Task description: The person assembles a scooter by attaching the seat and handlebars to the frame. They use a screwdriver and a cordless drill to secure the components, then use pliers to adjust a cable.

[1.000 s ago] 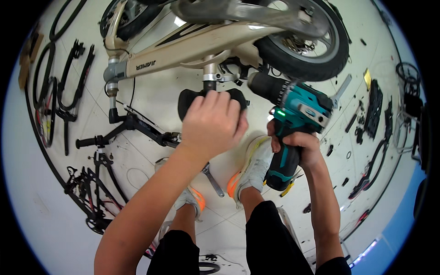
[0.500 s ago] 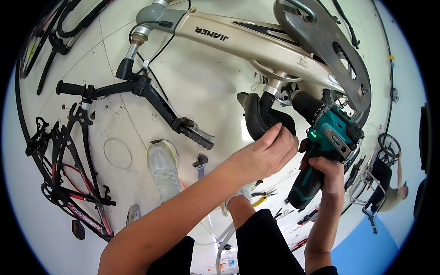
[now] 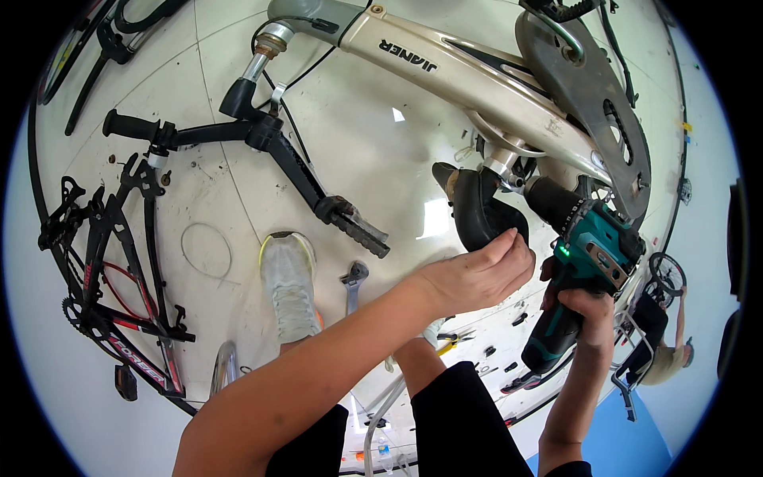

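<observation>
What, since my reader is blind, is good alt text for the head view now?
A person's right hand grips a teal-and-black power drill near the seat clamp of a beige bicycle, while the left hand touches its black saddle.

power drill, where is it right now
In the head view, the teal-and-black power drill is right of centre, in the person's right grip, just right of the black saddle.
</observation>
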Tool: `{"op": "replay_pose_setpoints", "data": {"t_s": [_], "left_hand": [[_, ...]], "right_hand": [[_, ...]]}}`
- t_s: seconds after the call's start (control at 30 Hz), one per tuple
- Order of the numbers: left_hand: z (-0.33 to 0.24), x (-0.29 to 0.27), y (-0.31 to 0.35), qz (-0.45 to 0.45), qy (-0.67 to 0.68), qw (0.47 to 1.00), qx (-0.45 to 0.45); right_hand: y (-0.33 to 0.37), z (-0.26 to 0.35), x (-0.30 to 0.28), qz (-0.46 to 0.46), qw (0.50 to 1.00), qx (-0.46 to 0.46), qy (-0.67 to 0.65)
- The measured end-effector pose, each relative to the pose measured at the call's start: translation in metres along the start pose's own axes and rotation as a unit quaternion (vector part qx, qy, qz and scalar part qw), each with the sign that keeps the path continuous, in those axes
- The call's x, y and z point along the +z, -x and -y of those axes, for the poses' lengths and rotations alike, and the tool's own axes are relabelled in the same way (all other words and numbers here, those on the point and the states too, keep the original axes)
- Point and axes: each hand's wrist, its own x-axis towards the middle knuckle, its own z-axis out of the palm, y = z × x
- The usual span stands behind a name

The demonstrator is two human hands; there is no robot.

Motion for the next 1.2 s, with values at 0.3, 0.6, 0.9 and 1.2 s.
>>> {"op": "replay_pose_setpoints", "data": {"t_s": [0.3, 0.6, 0.9, 1.2], "left_hand": [[-0.003, 0.002, 0.000, -0.009, 0.005, 1.000, -0.019], [-0.008, 0.005, 0.001, 0.003, 0.024, 0.999, -0.036], [-0.003, 0.001, 0.002, -0.013, 0.040, 0.998, -0.036], [-0.001, -0.002, -0.001, 0.027, 0.048, 0.998, -0.020]], "right_hand": [[-0.004, 0.004, 0.002, -0.014, 0.997, 0.026, 0.067], [-0.021, 0.062, 0.003, 0.115, 0.844, -0.101, 0.515], [-0.020, 0.063, 0.010, 0.066, 0.947, 0.020, 0.315], [-0.020, 0.037, 0.000, 0.095, 0.987, 0.006, 0.127]]}}
